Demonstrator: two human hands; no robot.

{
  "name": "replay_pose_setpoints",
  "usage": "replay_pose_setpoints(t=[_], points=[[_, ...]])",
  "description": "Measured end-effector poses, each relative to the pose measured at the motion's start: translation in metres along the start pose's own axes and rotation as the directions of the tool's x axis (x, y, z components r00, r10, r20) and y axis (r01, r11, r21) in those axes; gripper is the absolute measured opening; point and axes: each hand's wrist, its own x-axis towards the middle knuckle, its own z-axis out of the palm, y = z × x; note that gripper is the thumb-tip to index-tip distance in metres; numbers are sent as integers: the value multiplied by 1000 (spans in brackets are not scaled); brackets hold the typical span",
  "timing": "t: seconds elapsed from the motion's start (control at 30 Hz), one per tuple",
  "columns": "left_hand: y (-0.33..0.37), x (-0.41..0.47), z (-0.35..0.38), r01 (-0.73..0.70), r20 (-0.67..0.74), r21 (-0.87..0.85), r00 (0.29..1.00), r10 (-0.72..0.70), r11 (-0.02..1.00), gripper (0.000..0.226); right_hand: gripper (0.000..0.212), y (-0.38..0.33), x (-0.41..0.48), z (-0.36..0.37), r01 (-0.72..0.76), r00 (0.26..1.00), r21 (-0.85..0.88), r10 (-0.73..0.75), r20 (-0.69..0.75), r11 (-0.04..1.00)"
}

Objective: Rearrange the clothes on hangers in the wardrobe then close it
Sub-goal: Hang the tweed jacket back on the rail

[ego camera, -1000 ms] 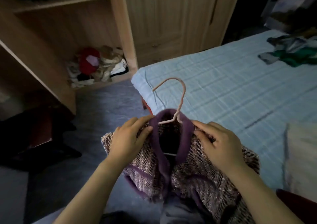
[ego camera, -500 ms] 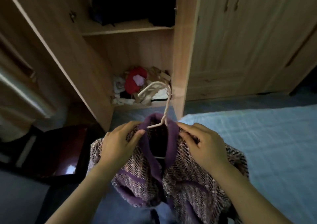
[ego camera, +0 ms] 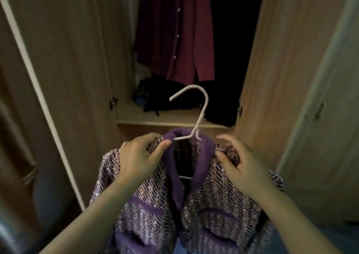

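I am now facing the open wardrobe (ego camera: 68, 59) squarely, the bed no longer showing to my right. My left hand (ego camera: 138, 156) and right hand (ego camera: 242, 168) are gripping the tweed jacket (ego camera: 194, 205) by its shoulders, fingers curled into the cloth, with the hanger (ego camera: 196, 117) rising between them. Beyond my hands, a maroon shirt (ego camera: 180, 40) is hanging over dark clothes (ego camera: 165, 96) on a shelf (ego camera: 167, 120).

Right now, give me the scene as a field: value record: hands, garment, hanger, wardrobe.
left hand: grips the tweed jacket at one shoulder, thumb by the purple collar
right hand: pinches the jacket's other shoulder
hanger: white, inside the jacket, hook free and pointing up
wardrobe: doors open
inside: maroon shirt hanging; dark clothes piled on the shelf
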Motion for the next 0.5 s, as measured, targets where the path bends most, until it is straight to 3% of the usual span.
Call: replay_pose_setpoints(t=[0.2, 0.5], points=[[-52, 167, 32, 2, -93, -32, 996, -5, 999, 47, 33, 52, 168, 8, 109, 994, -6, -109, -27, 994], [-104, 424, 73, -14, -212, -22, 977, 9, 1000, 43, 25, 135, 427, 24, 333, 890, -129, -356, -285, 934]])
